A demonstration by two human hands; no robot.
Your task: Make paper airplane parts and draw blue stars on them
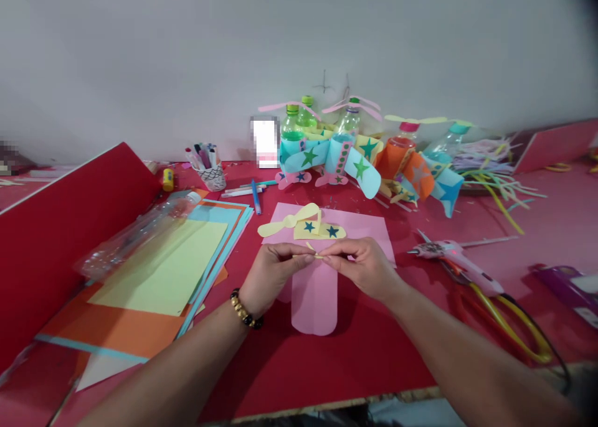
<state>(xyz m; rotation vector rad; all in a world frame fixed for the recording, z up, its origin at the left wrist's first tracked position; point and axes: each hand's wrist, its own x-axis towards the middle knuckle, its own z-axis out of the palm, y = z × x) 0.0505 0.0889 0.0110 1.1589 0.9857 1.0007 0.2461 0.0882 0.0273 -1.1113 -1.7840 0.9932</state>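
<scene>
My left hand (pixel 275 268) and my right hand (pixel 364 262) meet over the table, each pinching a small yellow paper strip (pixel 317 256) between thumb and fingers. Most of the strip is hidden by the fingertips. Under the hands lies a pink paper piece with rounded ends (pixel 314 305), creased down its middle. Just beyond them, a yellow paper propeller (pixel 289 221) rests beside a yellow paper piece with dark blue stars (pixel 320 229). Both lie on a pink sheet (pixel 369 228).
Bottle planes (pixel 346 144) with paper wings stand along the wall. At right lie a glue gun (pixel 460 265) and scissors (pixel 523 327). Left are coloured sheets (pixel 159 271), a plastic bottle (pixel 140 234) and a pen cup (pixel 210 177). Paper strips (pixel 490 165) are piled at back right.
</scene>
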